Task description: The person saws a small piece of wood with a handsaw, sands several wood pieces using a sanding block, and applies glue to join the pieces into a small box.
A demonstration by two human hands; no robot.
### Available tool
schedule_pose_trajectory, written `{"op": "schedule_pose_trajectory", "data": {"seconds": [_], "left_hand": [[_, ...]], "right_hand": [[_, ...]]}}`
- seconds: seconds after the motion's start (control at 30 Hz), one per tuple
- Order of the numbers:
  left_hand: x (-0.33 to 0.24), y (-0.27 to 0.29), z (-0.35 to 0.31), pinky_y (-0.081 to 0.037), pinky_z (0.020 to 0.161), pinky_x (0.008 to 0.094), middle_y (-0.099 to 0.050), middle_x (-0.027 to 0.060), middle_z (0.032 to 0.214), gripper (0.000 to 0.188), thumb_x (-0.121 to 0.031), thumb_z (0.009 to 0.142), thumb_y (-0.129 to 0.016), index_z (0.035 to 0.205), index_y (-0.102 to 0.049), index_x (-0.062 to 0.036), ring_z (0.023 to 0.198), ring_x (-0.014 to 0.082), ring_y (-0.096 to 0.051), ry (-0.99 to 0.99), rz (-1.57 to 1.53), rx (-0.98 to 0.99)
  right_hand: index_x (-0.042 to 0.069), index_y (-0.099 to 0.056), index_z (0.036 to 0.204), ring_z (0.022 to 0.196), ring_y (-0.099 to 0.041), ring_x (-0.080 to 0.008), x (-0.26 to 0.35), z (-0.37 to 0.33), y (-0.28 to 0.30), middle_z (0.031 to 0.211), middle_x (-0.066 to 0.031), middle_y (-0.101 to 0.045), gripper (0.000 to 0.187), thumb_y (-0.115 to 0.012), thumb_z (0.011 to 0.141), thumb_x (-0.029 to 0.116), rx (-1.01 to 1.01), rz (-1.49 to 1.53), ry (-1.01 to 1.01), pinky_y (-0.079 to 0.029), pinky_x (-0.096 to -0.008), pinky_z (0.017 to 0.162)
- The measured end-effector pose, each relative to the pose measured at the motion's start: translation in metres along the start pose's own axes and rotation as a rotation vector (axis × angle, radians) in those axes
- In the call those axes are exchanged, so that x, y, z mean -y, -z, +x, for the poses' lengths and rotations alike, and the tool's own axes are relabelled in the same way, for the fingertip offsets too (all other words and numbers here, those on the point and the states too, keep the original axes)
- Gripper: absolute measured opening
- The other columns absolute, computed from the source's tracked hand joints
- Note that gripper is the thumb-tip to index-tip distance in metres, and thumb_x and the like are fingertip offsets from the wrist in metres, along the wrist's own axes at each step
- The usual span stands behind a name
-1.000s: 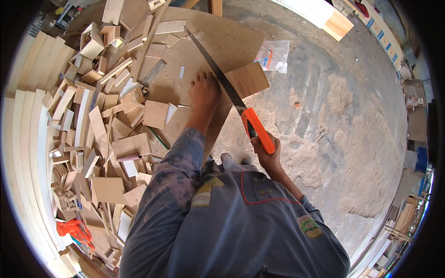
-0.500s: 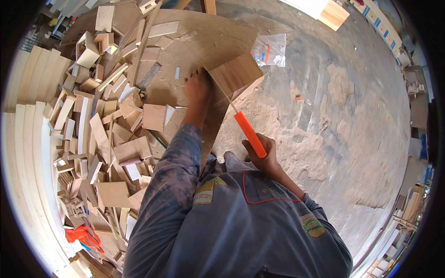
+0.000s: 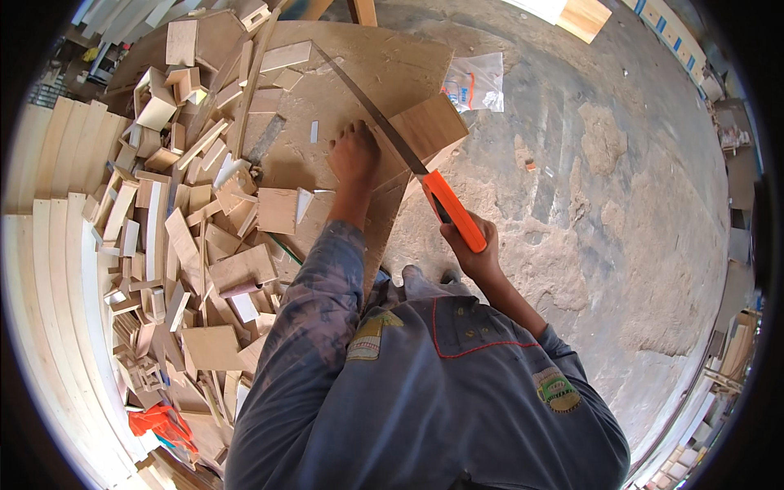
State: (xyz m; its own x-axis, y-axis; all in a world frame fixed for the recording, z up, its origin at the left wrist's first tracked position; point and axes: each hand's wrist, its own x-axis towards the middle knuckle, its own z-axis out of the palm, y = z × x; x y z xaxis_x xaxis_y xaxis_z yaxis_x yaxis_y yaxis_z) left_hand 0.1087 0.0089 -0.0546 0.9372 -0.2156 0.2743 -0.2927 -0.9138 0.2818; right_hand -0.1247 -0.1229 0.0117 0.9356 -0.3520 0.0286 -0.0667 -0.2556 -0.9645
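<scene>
Left hand (image 3: 355,155) beside a handsaw (image 3: 400,147), right hand (image 3: 475,251) wrapped round it.
Well left of the handsaw sprawls a heap of wooden offcuts (image 3: 245,268); just left of its blade the left hand rests palm down on brown wood, fingers bent and bunched together, though whether it grips an edge I cannot tell. The handsaw's long axis slants, tip pointing away and leftward, orange handle (image 3: 462,219) nearer the person. A wooden board (image 3: 434,126) lies right of the blade; the right hand's fingers close around the handle.
</scene>
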Motion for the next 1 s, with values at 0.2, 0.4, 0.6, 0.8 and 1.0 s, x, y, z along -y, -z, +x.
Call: {"op": "schedule_pose_trajectory", "data": {"seconds": [0.2,0.4,0.6,0.8,1.0], "left_hand": [[0.005,0.002,-0.008,-0.034,0.099,0.0557,-0.06,0.0115,0.12,0.024,-0.016,0.09,-0.051,0.109,-0.064,-0.0096,0.12,0.031,-0.051,-0.041,-0.062,-0.118],[0.001,0.008,-0.047,-0.019,0.11,0.0624,-0.047,0.0187,0.14,0.05,-0.026,0.089,-0.053,0.135,-0.049,-0.0037,0.135,0.0351,-0.038,-0.074,-0.027,-0.002],[-0.005,0.007,-0.059,-0.013,0.113,0.0646,-0.033,0.0207,0.153,0.066,-0.037,0.089,-0.053,0.143,-0.04,-0.0007,0.145,0.0356,-0.025,-0.084,0.014,0.108],[-0.008,0.009,-0.059,-0.009,0.113,0.0661,-0.025,0.0224,0.156,0.069,-0.035,0.088,-0.052,0.145,-0.037,0.0006,0.148,0.0357,-0.018,-0.121,0.067,0.196],[-0.004,0.007,-0.058,-0.009,0.113,0.0649,-0.024,0.0235,0.156,0.07,-0.037,0.088,-0.052,0.145,-0.036,0.0006,0.148,0.0358,-0.016,-0.164,0.127,0.215]], "right_hand": [[-0.002,-0.061,0.081,0.053,-0.048,-0.0162,-0.023,-0.021,0.016,0.061,-0.0101,-0.053,0.02,-0.073,0.084,0.013,0.007,0.026,0.039,-0.041,-0.032,0.053],[-0.002,-0.061,0.08,0.052,-0.049,-0.0229,-0.029,-0.034,0.027,0.063,-0.0105,-0.054,0.02,-0.075,0.082,0.012,0.071,-0.017,0.059,-0.041,-0.0333,0.052],[0.002,-0.059,0.074,0.053,-0.053,-0.0263,-0.031,-0.054,0.032,0.063,-0.0102,-0.054,0.024,-0.078,0.079,0.015,0.146,-0.046,0.09,-0.042,-0.0363,0.051],[0.0,-0.057,0.075,0.056,-0.057,-0.0262,-0.023,-0.062,0.038,0.066,-0.0121,-0.057,0.025,-0.079,0.078,0.013,0.247,-0.132,0.096,-0.044,-0.0355,0.053],[0.002,-0.056,0.072,0.055,-0.053,-0.0335,-0.011,-0.054,0.033,0.063,-0.0129,-0.053,0.026,-0.077,0.079,0.014,0.253,-0.094,0.113,-0.042,-0.0388,0.052]]}}
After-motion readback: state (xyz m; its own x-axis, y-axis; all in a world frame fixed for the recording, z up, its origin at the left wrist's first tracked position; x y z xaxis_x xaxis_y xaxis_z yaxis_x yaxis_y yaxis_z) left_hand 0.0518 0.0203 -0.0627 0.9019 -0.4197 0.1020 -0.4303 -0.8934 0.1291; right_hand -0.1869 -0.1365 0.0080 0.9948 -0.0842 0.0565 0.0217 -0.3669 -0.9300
